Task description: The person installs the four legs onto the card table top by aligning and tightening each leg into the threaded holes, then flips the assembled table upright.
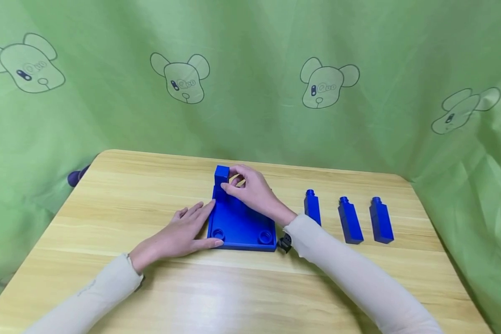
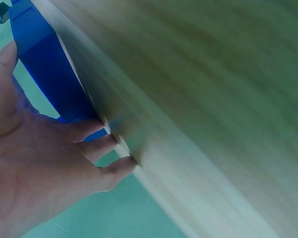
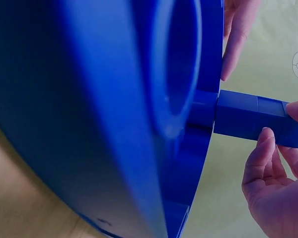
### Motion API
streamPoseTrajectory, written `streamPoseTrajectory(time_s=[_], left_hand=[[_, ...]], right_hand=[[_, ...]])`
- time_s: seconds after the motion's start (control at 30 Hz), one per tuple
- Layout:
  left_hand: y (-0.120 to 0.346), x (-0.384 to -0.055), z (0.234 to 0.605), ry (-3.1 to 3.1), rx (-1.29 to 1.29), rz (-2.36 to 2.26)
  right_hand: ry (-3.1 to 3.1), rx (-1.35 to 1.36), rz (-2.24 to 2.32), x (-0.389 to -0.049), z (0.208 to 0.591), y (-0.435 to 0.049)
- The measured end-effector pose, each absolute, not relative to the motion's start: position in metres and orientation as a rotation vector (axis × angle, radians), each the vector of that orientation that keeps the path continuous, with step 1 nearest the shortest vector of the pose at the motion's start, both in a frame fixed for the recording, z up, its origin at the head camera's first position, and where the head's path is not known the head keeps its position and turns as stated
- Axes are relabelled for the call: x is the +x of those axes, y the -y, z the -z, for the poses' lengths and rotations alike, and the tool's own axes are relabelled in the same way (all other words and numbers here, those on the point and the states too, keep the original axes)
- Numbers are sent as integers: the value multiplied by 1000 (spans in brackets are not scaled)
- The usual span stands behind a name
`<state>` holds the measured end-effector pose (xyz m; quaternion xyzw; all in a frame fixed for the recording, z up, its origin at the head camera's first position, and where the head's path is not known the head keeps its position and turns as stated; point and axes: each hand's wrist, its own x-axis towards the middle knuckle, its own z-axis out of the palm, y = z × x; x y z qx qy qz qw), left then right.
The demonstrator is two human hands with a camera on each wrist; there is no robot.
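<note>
Bracing the tray [image 1: 242,218], centre frame: left hand [image 1: 181,234], thumb and fingers spread around its lower-left corner, probably stops sliding. Right hand [image 1: 254,192] pinches the upright post [image 1: 221,176] at the upper-left corner; three loose posts [image 1: 350,222] lie right.

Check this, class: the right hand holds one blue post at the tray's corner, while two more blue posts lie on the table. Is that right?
The count is wrong: three more blue posts, not two, lie on the table, as the head view shows. The rest stands.
</note>
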<state>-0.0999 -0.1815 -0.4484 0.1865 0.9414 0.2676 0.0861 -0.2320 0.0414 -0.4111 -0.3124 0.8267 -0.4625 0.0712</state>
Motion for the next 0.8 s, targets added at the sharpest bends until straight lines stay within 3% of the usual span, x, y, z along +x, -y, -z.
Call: streamPoseTrajectory(time_s=[0.8], left_hand=[[180, -100, 449, -2808, 551, -786]], right_hand=[[-2488, -927, 1392, -233, 412, -42]])
